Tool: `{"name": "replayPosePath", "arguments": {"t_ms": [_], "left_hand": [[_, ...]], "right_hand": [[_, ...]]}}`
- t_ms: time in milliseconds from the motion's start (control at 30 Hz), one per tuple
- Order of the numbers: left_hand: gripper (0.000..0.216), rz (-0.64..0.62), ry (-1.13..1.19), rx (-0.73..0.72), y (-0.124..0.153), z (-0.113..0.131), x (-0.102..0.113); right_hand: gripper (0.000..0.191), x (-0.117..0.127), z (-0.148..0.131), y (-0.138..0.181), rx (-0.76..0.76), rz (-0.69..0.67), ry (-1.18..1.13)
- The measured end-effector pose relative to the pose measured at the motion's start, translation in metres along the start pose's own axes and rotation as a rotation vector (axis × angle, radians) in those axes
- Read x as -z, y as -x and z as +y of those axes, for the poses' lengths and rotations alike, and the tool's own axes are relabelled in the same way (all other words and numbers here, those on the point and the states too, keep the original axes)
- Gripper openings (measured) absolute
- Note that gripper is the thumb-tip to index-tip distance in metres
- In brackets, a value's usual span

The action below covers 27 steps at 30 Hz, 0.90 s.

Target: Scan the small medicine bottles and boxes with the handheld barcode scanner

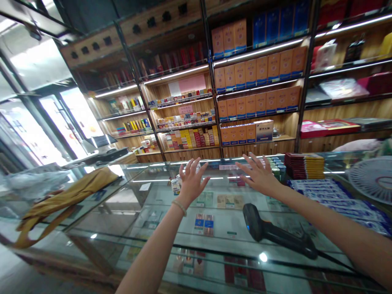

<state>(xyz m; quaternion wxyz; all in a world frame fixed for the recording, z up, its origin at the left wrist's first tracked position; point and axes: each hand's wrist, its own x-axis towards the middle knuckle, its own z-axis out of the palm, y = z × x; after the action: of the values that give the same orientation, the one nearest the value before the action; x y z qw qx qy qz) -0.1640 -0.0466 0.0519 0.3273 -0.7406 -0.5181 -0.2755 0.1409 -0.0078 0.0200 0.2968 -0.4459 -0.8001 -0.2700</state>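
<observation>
Both of my arms reach forward over a glass display counter (147, 220). My left hand (191, 179) is raised with its fingers spread and holds nothing; a thin bracelet sits at its wrist. My right hand (259, 173) is also spread wide and holds nothing, a little to the right of the left. A black barcode scanner (275, 232) lies on the glass below my right forearm, apart from both hands. A small jar (175, 185) stands on the counter just left of my left hand.
A yellow bag (65, 196) lies on the counter's left part. A stack of red and yellow cartons (304, 165) and blue-white packs (330, 196) sit at the right, beside a white fan (372, 177). Wooden shelves (257, 81) with orange boxes fill the back wall.
</observation>
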Motion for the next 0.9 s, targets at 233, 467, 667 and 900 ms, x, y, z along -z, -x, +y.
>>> {"name": "replayPosePath", "arguments": {"t_ms": [233, 467, 667, 900], "left_hand": [[0.049, 0.000, -0.043, 0.068, 0.012, -0.031, 0.015], [0.049, -0.032, -0.086, 0.106, 0.028, -0.055, 0.022], [0.050, -0.055, -0.095, 0.157, 0.037, -0.071, 0.021], [0.050, -0.057, -0.100, 0.208, 0.048, -0.075, 0.001]], "right_hand": [[0.052, -0.004, -0.027, -0.024, 0.016, -0.028, -0.051], [0.051, -0.019, -0.072, -0.050, 0.101, -0.012, -0.122], [0.054, -0.032, -0.103, -0.074, 0.145, -0.053, -0.153], [0.060, -0.046, -0.135, -0.096, 0.191, -0.189, -0.177]]}}
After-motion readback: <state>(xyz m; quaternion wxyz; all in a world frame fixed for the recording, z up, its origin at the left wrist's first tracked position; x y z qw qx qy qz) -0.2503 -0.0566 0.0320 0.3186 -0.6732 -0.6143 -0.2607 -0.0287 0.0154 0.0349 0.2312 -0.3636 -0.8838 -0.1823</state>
